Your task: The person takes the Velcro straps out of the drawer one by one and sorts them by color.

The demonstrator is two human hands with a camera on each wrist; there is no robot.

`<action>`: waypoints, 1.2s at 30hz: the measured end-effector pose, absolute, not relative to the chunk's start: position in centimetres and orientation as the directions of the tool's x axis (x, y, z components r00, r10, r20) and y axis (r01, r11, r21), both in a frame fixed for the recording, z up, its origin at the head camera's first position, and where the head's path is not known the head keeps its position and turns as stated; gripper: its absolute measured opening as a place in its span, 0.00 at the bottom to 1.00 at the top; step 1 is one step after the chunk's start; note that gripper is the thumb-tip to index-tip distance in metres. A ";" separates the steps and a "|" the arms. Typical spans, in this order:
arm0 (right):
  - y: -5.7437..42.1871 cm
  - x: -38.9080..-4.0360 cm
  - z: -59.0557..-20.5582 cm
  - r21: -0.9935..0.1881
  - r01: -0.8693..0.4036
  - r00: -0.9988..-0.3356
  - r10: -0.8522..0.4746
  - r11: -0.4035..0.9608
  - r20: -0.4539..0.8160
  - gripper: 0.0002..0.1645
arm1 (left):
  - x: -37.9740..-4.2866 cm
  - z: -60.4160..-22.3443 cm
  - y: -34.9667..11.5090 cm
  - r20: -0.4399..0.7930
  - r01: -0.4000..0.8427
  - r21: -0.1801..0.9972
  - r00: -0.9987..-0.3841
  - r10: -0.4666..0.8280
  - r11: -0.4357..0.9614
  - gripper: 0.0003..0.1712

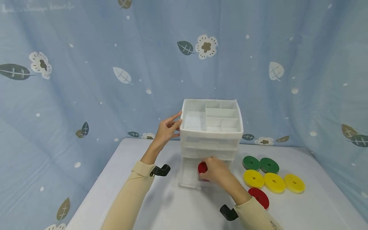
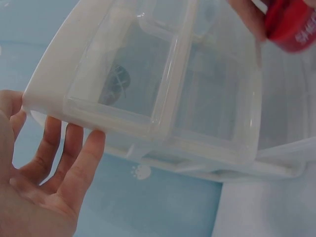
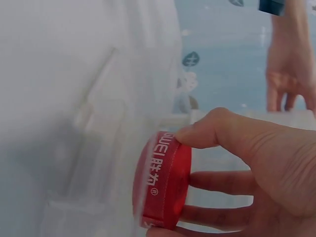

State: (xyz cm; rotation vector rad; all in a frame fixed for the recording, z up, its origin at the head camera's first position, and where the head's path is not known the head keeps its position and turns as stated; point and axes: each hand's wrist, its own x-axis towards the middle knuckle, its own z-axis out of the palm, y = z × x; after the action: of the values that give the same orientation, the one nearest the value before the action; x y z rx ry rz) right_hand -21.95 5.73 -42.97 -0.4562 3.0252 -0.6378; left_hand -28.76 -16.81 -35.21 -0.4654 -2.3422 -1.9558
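A white plastic drawer unit [image 1: 211, 135] with see-through drawers stands on the table, its bottom drawer [image 1: 188, 179] pulled out. My left hand [image 1: 168, 127] touches the unit's upper left side; in the left wrist view its fingertips rest along the side edge. My right hand [image 1: 216, 171] grips a red roll of tape [image 3: 168, 182] with white lettering, thumb on one side and fingers on the other. In the head view the roll overlaps the bottom drawer. The right wrist view shows it partly behind a see-through wall of plastic.
To the right on the white table [image 1: 304, 159] lie two green rolls [image 1: 269, 165], three yellow rolls [image 1: 274, 182] and another red roll [image 1: 259, 197], partly covered by the right arm. Divided compartments [image 1: 222, 113] form the unit's top. Behind hangs a blue patterned curtain [image 1: 161, 48].
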 end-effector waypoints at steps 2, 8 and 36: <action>6.4 -21.5 -42.5 -0.407 -0.275 -0.959 -0.277 0.871 0.055 0.29 | -28.9 -35.4 -16.9 0.239 0.271 0.952 -0.950 0.201 0.145 0.29; 8.8 -20.2 -41.2 -0.389 -0.260 -0.964 -0.257 0.884 0.060 0.29 | -30.0 -36.7 -17.0 0.251 0.281 0.948 -0.948 0.195 0.148 0.28; 25.4 -17.5 -44.2 -0.251 -0.007 -0.973 -0.064 0.968 -0.221 0.43 | -29.5 -36.0 -16.9 0.233 0.260 0.954 -0.956 0.181 0.146 0.28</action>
State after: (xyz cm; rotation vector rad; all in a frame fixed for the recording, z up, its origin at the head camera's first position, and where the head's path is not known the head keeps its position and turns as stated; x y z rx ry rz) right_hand -17.47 25.35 -44.22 -0.0529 2.8886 -0.3668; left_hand -29.46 -16.89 -36.00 -0.4491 -2.3302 -1.9622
